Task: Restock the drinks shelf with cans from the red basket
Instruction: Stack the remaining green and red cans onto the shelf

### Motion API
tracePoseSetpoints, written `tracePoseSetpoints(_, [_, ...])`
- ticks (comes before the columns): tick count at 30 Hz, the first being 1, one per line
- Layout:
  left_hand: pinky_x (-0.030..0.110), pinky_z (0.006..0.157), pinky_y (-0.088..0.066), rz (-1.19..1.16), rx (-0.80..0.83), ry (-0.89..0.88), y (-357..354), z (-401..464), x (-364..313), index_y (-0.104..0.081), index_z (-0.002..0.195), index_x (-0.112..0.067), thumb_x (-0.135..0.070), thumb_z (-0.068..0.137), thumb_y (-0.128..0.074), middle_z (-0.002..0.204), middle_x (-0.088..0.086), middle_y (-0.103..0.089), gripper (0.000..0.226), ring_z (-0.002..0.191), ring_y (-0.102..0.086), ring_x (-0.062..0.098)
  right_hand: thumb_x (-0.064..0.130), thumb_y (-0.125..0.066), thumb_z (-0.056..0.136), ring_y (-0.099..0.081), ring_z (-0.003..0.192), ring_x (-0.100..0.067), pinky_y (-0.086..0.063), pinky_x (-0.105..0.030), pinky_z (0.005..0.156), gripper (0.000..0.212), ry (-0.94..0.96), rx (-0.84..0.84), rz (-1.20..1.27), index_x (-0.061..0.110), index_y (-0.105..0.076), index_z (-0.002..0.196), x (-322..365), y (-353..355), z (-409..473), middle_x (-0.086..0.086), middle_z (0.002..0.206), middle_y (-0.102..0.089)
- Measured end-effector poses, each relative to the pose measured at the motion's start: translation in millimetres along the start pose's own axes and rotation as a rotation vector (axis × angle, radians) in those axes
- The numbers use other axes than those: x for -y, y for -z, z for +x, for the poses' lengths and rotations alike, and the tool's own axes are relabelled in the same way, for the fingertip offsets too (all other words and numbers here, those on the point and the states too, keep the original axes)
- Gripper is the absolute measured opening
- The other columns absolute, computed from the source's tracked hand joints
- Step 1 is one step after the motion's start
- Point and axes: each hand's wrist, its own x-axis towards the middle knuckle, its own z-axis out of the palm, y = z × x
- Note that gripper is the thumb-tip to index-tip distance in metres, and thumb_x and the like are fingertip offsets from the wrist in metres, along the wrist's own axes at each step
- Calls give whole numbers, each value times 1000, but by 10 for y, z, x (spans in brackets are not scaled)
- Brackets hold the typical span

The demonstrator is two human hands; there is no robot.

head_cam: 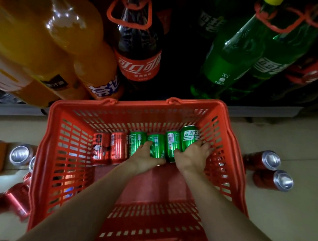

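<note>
Now both hands are down at the far wall of the red basket [52,147]: left hand [146,156] curled round a green can [157,146], right hand [193,158] clutching two more [172,143]. Grabbing several at once, one could slip loose and drop, or knock the red cans [118,147] alongside.

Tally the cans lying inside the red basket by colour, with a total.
Green cans: 4
Red cans: 2
Total in the red basket: 6
</note>
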Motion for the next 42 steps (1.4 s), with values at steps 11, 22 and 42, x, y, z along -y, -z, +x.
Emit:
tracePoseSetpoints(11, [37,116,-41,483,85,-136,216,-506,-235,-19,164,-14,-38,97,-68,164,16,-34,86,146,-42,32,46,-60,95,-31,139,-31,-43,-43,107,82,41,-61,-205,-4,-25,150,-23,-139,-49,-16,149,-31])
tracePoseSetpoints(22, [35,112,-41,464,112,-53,334,-514,-88,-16,164,-13,-38,100,-64,166,14,-32,83,147,-42,32,40,-73,89,-30,140,-35,-50,-50,98,81,11,-91,-171,-1,-30,145,2,-156,-46,-19,148,-33])
tracePoseSetpoints(42, [25,100,-36,383,120,-53,291,-543,-177,-19,165,-17,-38,101,-64,165,12,-36,81,146,-43,29,19,-52,94,-60,96,-19,-53,-30,70,36,139,-225,-511,3,-56,127,-268,-372,-120,-7,106,-62])
